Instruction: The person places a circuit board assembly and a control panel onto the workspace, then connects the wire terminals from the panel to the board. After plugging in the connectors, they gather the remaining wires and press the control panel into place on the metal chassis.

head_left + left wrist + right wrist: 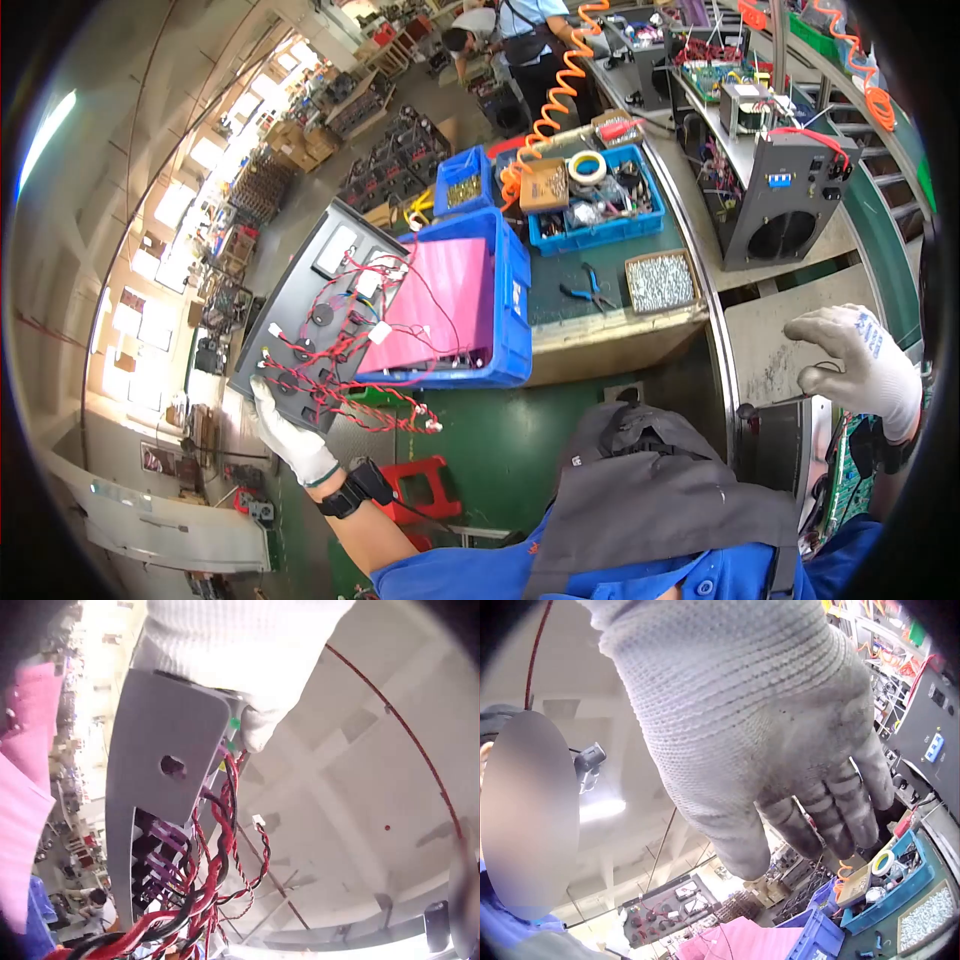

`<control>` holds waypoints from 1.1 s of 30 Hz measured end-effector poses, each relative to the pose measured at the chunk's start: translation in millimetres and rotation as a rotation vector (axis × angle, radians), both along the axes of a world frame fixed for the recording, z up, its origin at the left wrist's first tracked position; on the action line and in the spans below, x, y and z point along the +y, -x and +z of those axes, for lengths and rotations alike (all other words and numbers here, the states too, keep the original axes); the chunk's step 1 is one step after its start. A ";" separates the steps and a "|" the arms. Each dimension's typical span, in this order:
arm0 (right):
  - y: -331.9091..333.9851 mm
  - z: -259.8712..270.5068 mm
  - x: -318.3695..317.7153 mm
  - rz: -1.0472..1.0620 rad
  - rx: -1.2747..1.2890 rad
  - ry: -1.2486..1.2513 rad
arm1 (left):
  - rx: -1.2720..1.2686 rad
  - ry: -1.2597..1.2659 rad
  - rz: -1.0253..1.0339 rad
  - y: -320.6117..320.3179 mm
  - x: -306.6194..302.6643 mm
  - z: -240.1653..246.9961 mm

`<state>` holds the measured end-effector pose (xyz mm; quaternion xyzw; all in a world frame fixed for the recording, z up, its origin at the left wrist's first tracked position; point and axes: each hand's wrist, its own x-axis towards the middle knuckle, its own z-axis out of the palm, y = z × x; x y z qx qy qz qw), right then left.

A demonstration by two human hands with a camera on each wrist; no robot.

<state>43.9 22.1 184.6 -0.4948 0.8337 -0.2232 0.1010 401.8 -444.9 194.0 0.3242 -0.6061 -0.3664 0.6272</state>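
Note:
My gloved left hand (290, 432) grips the near edge of a dark grey metal panel (262, 345). Bundles of twisted red and black wires (310, 372) with white connectors hang from it. In the left wrist view the glove (232, 652) curls over the panel's bent end (169, 720), and part of the fingers is hidden behind it. The panel overlaps a blue crate (512, 300) holding pink sheets (445, 290). Over at the right, my gloved right hand (860, 360) hovers with nothing in it above the line, its fingers spread and relaxed; the right wrist view shows its stained palm (810, 742).
On the green bench are pliers (590, 288), a box of small screws (660, 282) and a blue bin (600, 232) with tape and parts. A black-fronted unit (785, 215) stands on the line. A red stool (415, 495) is below; orange coiled hose (560, 100) hangs above.

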 end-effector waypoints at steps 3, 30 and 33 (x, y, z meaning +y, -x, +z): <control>-6.2 14.7 -19.2 0.028 0.077 0.004 | 0.133 -0.046 -0.110 28.6 -1.3 15.2; -116.9 32.4 62.6 -1.058 -0.088 0.985 | -1.272 -2.741 -2.564 362.6 361.2 -155.8; -155.0 50.6 80.0 -1.219 -0.089 0.824 | -1.355 -3.067 -2.374 321.4 380.7 -141.8</control>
